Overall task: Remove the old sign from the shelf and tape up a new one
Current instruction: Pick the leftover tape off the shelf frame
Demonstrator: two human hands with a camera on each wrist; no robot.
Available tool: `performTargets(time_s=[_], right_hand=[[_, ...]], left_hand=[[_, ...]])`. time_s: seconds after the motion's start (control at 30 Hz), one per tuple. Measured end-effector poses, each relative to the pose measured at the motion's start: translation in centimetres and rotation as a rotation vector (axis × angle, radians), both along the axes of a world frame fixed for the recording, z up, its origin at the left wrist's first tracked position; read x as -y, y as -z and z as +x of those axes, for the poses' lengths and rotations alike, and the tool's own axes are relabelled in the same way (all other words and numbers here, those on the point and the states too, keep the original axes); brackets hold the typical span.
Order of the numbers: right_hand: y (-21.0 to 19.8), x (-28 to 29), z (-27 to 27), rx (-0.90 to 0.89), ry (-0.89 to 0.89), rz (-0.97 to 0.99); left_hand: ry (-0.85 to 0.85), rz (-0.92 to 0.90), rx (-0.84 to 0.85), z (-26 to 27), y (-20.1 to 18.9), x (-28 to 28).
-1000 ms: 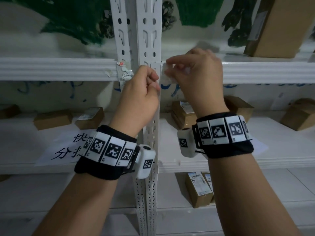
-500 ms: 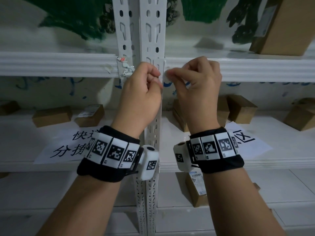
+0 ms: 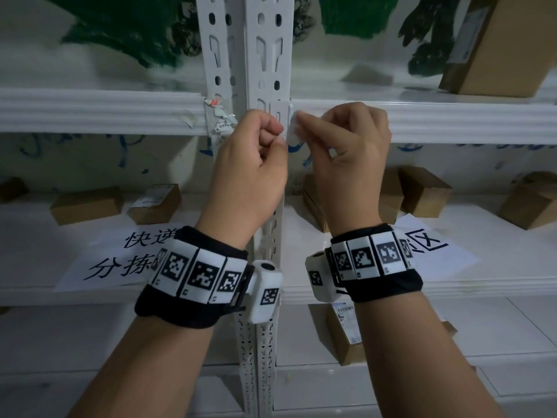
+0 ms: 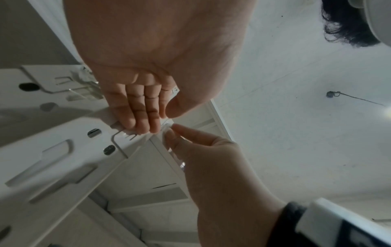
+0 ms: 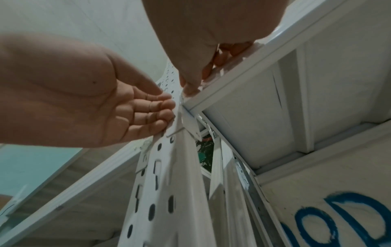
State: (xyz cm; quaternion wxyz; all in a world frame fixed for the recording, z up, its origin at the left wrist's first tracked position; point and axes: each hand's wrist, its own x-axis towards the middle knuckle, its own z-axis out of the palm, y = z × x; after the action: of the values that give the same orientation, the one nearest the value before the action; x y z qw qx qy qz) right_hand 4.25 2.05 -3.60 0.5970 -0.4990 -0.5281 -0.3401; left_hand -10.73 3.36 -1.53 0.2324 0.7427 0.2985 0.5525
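A small crumpled piece of whitish tape (image 3: 291, 134) sits at the joint of the white upright (image 3: 268, 55) and the shelf beam (image 3: 452, 122). My right hand (image 3: 301, 128) pinches it between thumb and forefinger; the left wrist view shows the tape (image 4: 166, 129) at those fingertips. My left hand (image 3: 278, 135) is curled, its thumb and forefinger pinching the tape's left end against the upright. Torn sign scraps (image 3: 220, 116) cling to the beam left of the upright. Two printed paper sheets (image 3: 120, 260) (image 3: 428, 245) lie flat on the shelf below.
Small cardboard boxes (image 3: 87, 205) (image 3: 425, 191) stand on the middle shelf behind the sheets. A larger box (image 3: 494, 49) rests on the top shelf at right. More labelled boxes (image 3: 346, 333) sit on the lower shelf.
My right hand has moved left and slightly down until its fingertips meet my left hand's at the upright. The left hand has stayed almost in place.
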Motion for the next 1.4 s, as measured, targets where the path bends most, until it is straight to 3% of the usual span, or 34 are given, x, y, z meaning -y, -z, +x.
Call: performTargets(time_s=[0.37,0.73,1.4], right_hand=[[-0.1,0.1,0.5,0.063,0.021,-0.033],[-0.2,-0.3,0.0,-0.012,-0.022,-0.058],[-0.6,-1.0,-0.8,-0.019,0.102,0.023]], left_hand=[[0.100,-0.134,0.079,-0.6,-0.5,0.4],[0.158,-0.208,0.066,-1.2,-1.1,0.2],[0.145,-0.140,0.084,-0.9,-0.4,-0.2]])
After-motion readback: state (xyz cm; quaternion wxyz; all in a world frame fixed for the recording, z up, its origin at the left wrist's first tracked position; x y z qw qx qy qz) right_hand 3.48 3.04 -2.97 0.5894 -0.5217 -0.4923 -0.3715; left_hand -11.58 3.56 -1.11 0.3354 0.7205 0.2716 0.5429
